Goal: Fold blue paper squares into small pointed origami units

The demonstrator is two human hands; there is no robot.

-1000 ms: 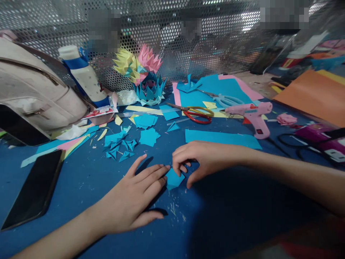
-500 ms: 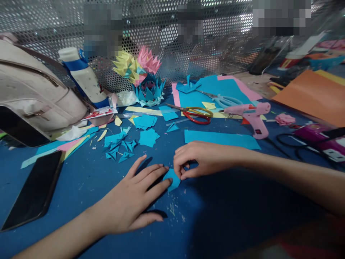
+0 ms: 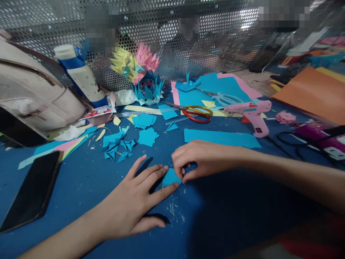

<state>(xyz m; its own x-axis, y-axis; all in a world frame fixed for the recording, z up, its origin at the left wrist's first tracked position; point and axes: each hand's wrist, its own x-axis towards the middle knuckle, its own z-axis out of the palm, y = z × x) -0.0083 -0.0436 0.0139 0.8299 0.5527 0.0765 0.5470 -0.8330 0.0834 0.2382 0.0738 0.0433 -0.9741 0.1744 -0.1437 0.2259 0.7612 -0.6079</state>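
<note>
A small blue paper piece lies on the dark blue table between my hands. My left hand is spread flat, its fingertips resting on the left and lower edges of the paper. With thumb and fingers pinched together, my right hand holds the paper's right corner. Beyond them are a stack of blue paper squares, a heap of folded blue pieces and a long blue strip. Red-and-yellow-handled scissors and a pink glue gun lie farther back.
Two phones, one black, lie at the left by a pale bag and a bottle. Paper flowers stand at the back. Orange sheets and a purple power strip are at right.
The index finger of my left hand has slid right and down along the paper's lower edge. My right hand's pinch has shifted slightly lower at the corner.
</note>
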